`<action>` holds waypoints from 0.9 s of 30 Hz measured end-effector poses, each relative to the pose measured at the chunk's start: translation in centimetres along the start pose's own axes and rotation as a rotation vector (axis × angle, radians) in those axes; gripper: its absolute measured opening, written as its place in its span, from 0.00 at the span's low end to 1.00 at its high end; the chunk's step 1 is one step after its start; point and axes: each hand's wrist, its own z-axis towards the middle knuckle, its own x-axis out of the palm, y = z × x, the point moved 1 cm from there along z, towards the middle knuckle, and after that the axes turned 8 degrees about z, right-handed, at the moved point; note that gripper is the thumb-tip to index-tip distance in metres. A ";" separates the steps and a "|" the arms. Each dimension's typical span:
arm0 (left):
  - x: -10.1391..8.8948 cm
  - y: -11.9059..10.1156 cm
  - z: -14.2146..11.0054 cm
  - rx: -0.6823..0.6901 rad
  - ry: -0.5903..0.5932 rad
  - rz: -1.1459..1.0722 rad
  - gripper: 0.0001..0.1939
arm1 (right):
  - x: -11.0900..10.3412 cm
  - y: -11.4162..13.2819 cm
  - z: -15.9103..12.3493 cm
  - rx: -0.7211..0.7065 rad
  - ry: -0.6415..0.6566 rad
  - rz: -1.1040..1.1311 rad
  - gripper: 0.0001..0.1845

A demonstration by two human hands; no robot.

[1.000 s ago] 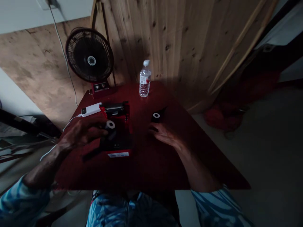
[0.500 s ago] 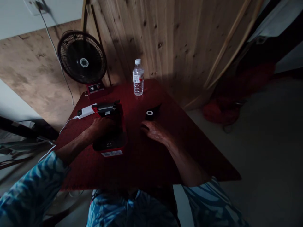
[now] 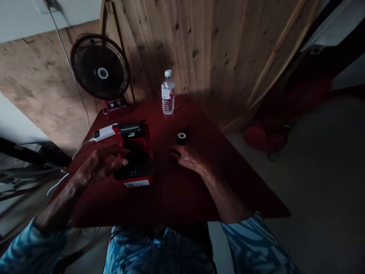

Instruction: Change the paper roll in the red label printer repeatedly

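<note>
From where I stand, the red and black machine [image 3: 134, 172] sits on the left part of the desk [image 3: 173, 194], its cover [image 3: 131, 130] raised at the far end. I suppose it stands open like this so that fingers can reach the dark inside from the near side. The left hand [image 3: 107, 163] is over the left rim of this machine, thumb and fingers spread apart; its grip is released, and I see nothing between the fingers. Whether a fingertip touches the machine, I cannot tell.

To the right of the machine, the right hand [image 3: 188, 157] rests low over the desk, with fingers curled. There is darkness under them, so I cannot tell if this grip has something. Just beyond these fingers is a black roll [image 3: 181, 140], and its white ring [image 3: 178, 136] faces upward. It seems set on its end, probably because on its side it could travel away. The hand lies near to it, maybe for having it within easy reach.

The white device [image 3: 105, 132] lies at the far left, beside the raised cover; its white cable [image 3: 81, 147] goes down the left edge, which perhaps explains this place. The bottle [image 3: 168, 95] stands upright near the far edge, apart from both arms, where a knock is less likely. At the far left corner the fan [image 3: 99, 68] faces the person, I think for cooling.
</note>
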 end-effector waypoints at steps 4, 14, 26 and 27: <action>1.4 -0.6 -2.0 0.053 -0.064 0.001 0.16 | 0.0 0.4 -0.1 0.013 0.014 0.005 0.10; 2.9 -1.5 -3.2 0.231 -0.213 0.199 0.09 | 0.2 -0.5 0.2 -0.009 -0.004 0.026 0.10; 3.4 -1.0 -1.1 0.172 -0.333 0.366 0.13 | 1.0 0.5 0.5 -0.039 -0.010 0.119 0.12; 3.5 -0.8 -0.8 0.148 -0.350 0.370 0.13 | 1.0 0.5 0.4 -0.043 -0.009 0.123 0.13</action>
